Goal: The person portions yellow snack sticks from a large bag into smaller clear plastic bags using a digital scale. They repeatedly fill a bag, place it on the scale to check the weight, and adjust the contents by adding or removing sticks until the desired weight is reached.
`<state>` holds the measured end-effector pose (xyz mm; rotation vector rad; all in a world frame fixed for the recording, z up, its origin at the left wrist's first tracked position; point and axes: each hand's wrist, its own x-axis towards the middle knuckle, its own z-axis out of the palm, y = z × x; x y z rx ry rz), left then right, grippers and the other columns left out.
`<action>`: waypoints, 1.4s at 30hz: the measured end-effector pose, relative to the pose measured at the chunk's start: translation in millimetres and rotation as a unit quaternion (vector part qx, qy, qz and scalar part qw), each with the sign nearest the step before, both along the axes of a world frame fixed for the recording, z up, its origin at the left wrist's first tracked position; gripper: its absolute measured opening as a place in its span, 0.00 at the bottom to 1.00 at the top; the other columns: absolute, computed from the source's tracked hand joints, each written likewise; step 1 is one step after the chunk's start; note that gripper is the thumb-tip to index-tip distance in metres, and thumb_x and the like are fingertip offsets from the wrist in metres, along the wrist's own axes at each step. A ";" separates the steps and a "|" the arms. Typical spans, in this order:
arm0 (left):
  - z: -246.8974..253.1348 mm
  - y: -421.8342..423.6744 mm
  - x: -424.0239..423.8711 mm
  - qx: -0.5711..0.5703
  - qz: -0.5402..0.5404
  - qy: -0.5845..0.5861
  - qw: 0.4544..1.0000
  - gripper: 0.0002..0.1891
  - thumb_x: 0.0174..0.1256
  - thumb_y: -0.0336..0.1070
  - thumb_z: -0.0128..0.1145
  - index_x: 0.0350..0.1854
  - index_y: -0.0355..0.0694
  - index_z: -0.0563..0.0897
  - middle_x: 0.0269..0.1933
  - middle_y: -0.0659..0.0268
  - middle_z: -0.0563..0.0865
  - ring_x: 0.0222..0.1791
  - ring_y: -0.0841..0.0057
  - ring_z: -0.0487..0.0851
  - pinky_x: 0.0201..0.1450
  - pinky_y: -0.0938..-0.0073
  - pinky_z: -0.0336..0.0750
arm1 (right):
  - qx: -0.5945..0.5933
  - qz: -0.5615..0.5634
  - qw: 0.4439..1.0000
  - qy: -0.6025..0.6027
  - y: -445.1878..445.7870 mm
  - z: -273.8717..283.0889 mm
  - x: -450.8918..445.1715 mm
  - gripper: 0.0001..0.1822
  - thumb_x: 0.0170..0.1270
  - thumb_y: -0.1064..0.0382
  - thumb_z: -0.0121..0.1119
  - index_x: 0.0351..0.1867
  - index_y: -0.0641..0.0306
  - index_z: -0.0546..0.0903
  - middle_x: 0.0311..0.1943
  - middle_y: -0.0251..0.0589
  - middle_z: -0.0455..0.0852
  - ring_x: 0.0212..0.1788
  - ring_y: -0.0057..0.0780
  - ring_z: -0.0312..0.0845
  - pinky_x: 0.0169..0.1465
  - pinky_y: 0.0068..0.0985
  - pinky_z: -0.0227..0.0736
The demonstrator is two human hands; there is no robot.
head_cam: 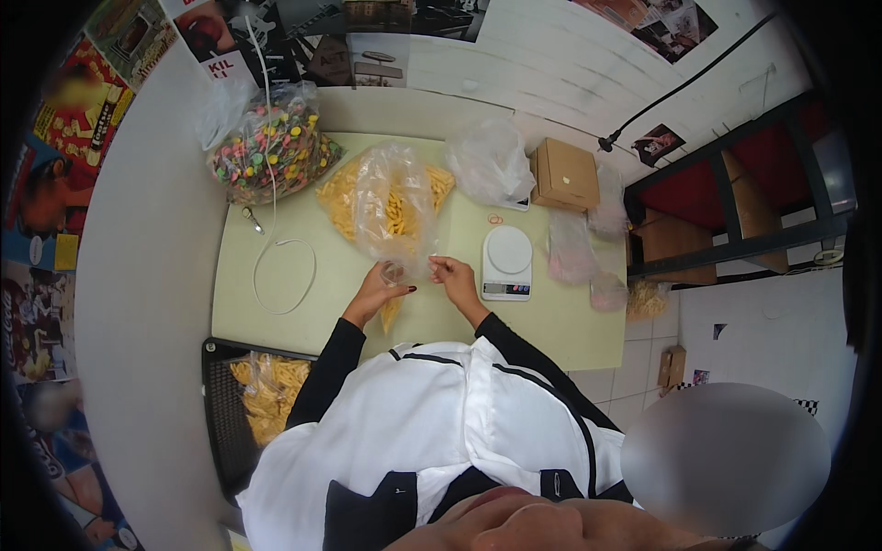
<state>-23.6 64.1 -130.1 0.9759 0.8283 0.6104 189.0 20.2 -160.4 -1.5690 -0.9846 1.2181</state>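
A large clear plastic bag (396,206) of yellow stick-shaped snacks lies on the table in front of me. At its near end, my left hand (375,293) is curled around the gathered clear plastic (393,273) of a small bag. The pointed lower part of this small bag (391,315), filled with yellow pieces, hangs below the hand. My right hand (453,274) pinches thin clear plastic just right of the left hand; which bag that plastic belongs to I cannot tell. A white digital kitchen scale (508,262) stands right of my right hand, its plate bare.
Multicoloured candies fill a big clear bag (275,151) at the back left. A white cable (315,265) and a wristwatch (252,220) lie left. A cardboard box (566,172), plastic bags (489,162) and rubber bands (495,219) sit back right. A black crate (224,406) stands lower left.
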 end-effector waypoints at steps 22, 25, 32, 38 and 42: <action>7.7 0.4 -12.4 0.019 0.015 -0.007 1.000 0.35 0.50 0.21 0.69 0.65 0.36 0.71 0.59 0.61 0.78 0.62 0.67 0.76 0.63 0.68 0.75 | -0.060 -0.054 0.973 0.217 10.9 -13.1 9.9 0.15 0.73 0.68 0.58 0.57 0.70 0.81 0.42 0.38 0.87 0.38 0.23 0.83 0.47 0.20 0.81; 14.9 -3.0 -21.6 0.076 -0.008 0.052 0.996 0.36 0.49 0.25 0.73 0.63 0.36 0.71 0.57 0.61 0.79 0.61 0.66 0.77 0.63 0.68 0.75 | -0.051 -0.046 0.969 0.238 8.8 -0.3 21.8 0.15 0.73 0.67 0.58 0.57 0.70 0.81 0.43 0.37 0.86 0.39 0.22 0.82 0.48 0.19 0.80; 13.9 -22.2 -45.6 0.211 -0.033 0.144 0.966 0.36 0.46 0.35 0.80 0.57 0.38 0.72 0.54 0.61 0.82 0.59 0.67 0.80 0.62 0.67 0.75 | -0.022 -0.036 0.974 0.221 4.1 39.5 39.4 0.14 0.74 0.66 0.57 0.56 0.70 0.82 0.42 0.36 0.86 0.36 0.18 0.79 0.46 0.17 0.78; 44.6 -29.1 -39.5 0.316 0.016 0.197 0.928 0.37 0.44 0.37 0.81 0.57 0.38 0.72 0.50 0.57 0.84 0.57 0.64 0.82 0.62 0.67 0.75 | 0.036 -0.007 0.989 0.141 3.1 93.3 54.1 0.13 0.73 0.65 0.57 0.53 0.70 0.83 0.36 0.33 0.85 0.32 0.15 0.75 0.39 0.15 0.73; 74.4 -32.9 -24.5 0.355 0.038 0.210 0.910 0.39 0.43 0.37 0.81 0.57 0.37 0.71 0.53 0.56 0.82 0.59 0.63 0.81 0.63 0.65 0.74 | 0.066 0.059 0.995 0.047 -3.0 155.5 49.6 0.12 0.73 0.65 0.57 0.50 0.69 0.84 0.33 0.30 0.83 0.31 0.14 0.75 0.38 0.15 0.71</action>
